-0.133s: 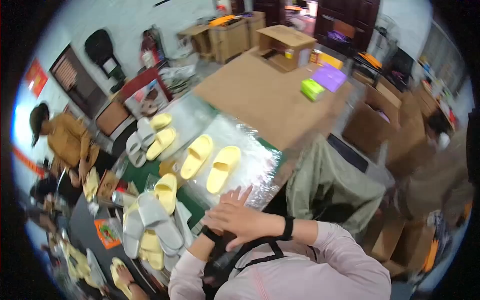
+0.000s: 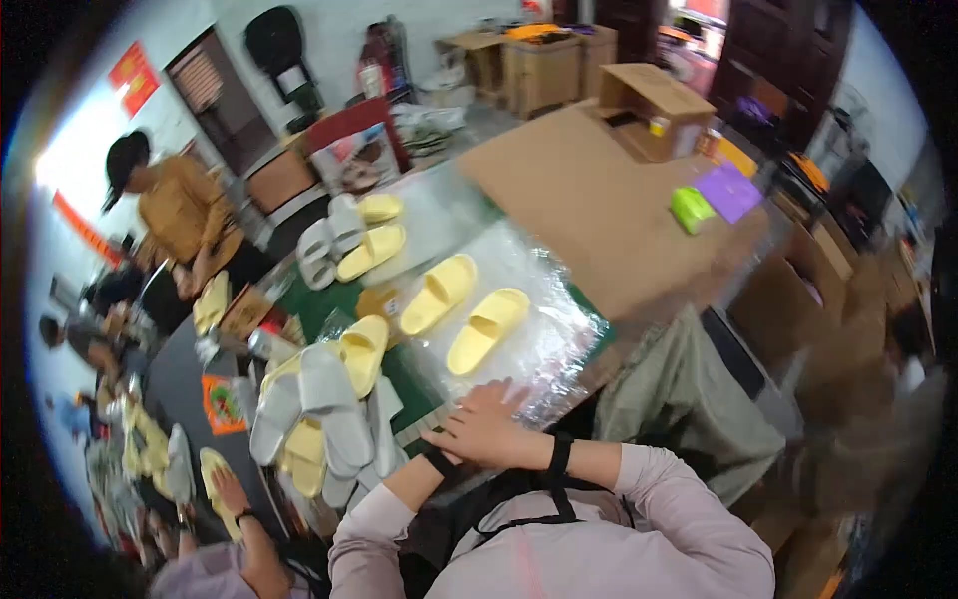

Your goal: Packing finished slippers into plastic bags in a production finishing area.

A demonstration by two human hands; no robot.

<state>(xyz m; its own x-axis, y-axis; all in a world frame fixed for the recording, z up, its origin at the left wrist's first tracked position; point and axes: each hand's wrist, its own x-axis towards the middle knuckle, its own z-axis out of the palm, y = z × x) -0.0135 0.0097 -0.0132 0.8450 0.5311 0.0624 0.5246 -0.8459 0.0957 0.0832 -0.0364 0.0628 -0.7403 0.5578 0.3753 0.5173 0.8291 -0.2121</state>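
Observation:
My right hand (image 2: 487, 439) lies across my left hand (image 2: 495, 395), both with fingers stretched out, at the near edge of the table. The right one partly hides the left. Neither holds anything that I can see. Just beyond them, two yellow slide slippers (image 2: 488, 331) lie side by side on a stack of clear plastic bags (image 2: 544, 299). To the left is a heap of grey slippers (image 2: 327, 378) and yellow slippers (image 2: 363, 351). Farther back, another grey pair (image 2: 317, 254) and yellow pair (image 2: 371, 252) lie near the table's far left edge.
Brown cardboard (image 2: 559, 180) covers the far table, with an open carton (image 2: 654, 105), a green pack (image 2: 691, 210) and a purple packet (image 2: 729, 192). A draped grey-green cloth (image 2: 689, 409) stands right. A co-worker's hand (image 2: 230, 491) rests on a yellow slipper, lower left; another person (image 2: 190, 215) stands far left.
The view has turned left, so the table and slippers sit farther right in the picture. My hands stay crossed with fingers stretched. The slippers keep their places on the bags.

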